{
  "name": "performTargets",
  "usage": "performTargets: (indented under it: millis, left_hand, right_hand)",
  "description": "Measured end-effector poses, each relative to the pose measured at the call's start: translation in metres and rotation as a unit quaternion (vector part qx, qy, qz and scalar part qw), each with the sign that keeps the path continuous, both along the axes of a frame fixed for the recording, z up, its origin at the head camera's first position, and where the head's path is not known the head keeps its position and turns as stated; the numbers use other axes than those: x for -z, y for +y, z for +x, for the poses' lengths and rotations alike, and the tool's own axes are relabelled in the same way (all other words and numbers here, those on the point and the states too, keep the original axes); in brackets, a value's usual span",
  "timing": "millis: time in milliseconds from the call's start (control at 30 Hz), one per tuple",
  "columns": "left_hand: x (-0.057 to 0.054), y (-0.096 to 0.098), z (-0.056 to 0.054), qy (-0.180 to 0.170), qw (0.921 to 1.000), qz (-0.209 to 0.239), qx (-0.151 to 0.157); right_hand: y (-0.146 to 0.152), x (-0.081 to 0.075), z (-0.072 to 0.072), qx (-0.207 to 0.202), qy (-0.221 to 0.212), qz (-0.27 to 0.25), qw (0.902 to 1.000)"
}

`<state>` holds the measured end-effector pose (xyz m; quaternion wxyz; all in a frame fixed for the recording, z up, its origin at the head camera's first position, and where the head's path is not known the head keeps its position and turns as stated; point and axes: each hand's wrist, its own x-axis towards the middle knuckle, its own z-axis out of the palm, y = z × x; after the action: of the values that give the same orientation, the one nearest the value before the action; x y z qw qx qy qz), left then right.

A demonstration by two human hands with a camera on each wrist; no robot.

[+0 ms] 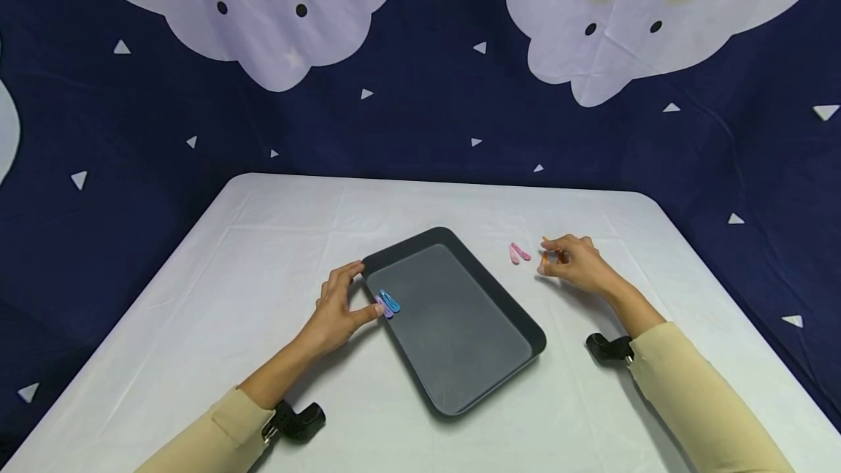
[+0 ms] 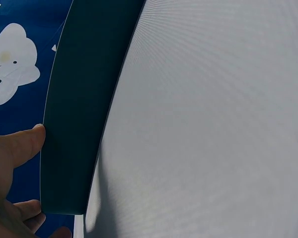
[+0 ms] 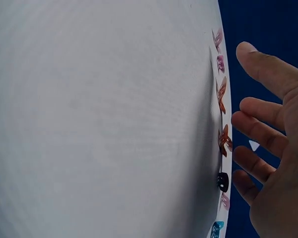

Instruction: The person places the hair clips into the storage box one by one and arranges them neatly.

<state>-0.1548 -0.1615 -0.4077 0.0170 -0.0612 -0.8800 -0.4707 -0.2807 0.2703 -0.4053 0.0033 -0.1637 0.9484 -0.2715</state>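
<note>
My left hand (image 1: 333,312) touches the left corner of a dark grey baking tray (image 1: 453,320), thumb and fingertips spread apart along its rim. Just inside that rim, by the thumb, lie a blue snap hair clip (image 1: 390,301) and a purple hair clip (image 1: 388,312). To the right of the tray my right hand (image 1: 577,263) hovers over orange hair clips (image 3: 221,95), partly covered by it in the head view. Its fingers are apart and relaxed in the right wrist view, with nothing between them. Two pink hair clips (image 1: 521,251) lie on the table between tray and right hand.
More clips show low across the table in the right wrist view, among them a dark one (image 3: 223,182) and a teal one (image 3: 216,229). A white cloth covers the table (image 1: 296,217). Behind it hangs a navy curtain (image 1: 420,122) with clouds.
</note>
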Motion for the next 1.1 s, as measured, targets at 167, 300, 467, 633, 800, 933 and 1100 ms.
performTargets:
  millis: [167, 300, 467, 633, 800, 933, 1100]
  left_hand:
    - [0.0001, -0.0002, 0.0005, -0.004, 1.0000, 0.000, 0.000]
    - [0.0003, 0.0001, 0.0010, -0.003, 1.0000, 0.001, -0.001]
    - [0.0006, 0.0000, 0.0009, -0.001, 1.0000, -0.002, -0.002]
    - [0.0009, 0.0001, 0.0003, -0.004, 1.0000, -0.002, -0.002]
    - [0.0015, 0.0001, -0.0006, -0.003, 1.0000, -0.001, -0.002]
    - [0.0015, -0.0001, -0.0013, 0.002, 1.0000, 0.000, -0.001]
    - [0.0015, -0.0003, -0.0015, 0.000, 1.0000, 0.000, 0.000]
  right_hand:
    - [0.0007, 0.0018, -0.0004, -0.001, 0.007, 0.009, 0.9999]
    - [0.0022, 0.0036, -0.0021, 0.004, 0.006, 0.023, 0.9997]
    - [0.0038, 0.0047, -0.0025, 0.011, 0.003, 0.036, 0.9993]
    - [0.0030, 0.0049, -0.0020, 0.013, -0.003, 0.037, 0.9992]
    - [0.0020, 0.0062, -0.0024, 0.021, -0.012, 0.037, 0.9990]
    - [0.0018, 0.0077, -0.0030, 0.022, -0.009, 0.036, 0.9991]
    - [0.0015, 0.0102, -0.0039, 0.019, 0.003, 0.036, 0.9992]
